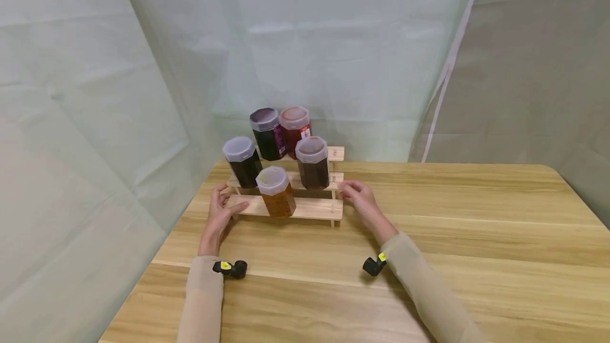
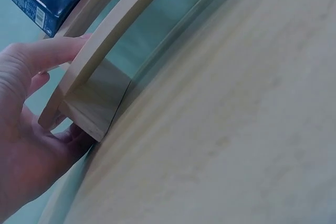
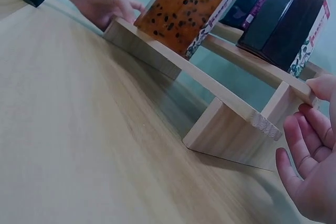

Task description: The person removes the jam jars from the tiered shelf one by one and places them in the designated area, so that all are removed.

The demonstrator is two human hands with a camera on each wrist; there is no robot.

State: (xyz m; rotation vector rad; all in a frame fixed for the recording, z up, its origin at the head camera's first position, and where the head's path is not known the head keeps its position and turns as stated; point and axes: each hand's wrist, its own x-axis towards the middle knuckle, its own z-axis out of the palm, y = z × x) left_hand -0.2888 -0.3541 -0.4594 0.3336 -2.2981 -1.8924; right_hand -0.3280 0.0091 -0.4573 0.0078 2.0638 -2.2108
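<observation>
A three-step wooden rack (image 1: pixel 314 208) stands on the table with capped jars on its steps. My left hand (image 1: pixel 221 218) grips its left end, thumb on the lowest step. At the opposite end my right hand (image 1: pixel 363 200) pinches the tip of the middle step between thumb and forefinger; its other fingers curl loosely in the right wrist view. An amber jar with dark seeds (image 3: pixel 186 9) sits on the lowest step. Two dark jars, one left (image 1: pixel 245 168) and one right (image 1: pixel 314 168), share the middle step. On the top step are a dark purple jar (image 1: pixel 269 139) and a red jar (image 1: pixel 292 136).
The wood-grain table (image 1: pixel 452 237) stretches far to the right of the rack. Pale cloth (image 1: pixel 333 57) hangs close behind the rack, and more cloth (image 1: pixel 95 147) lines the left side. Each wrist carries a small black camera.
</observation>
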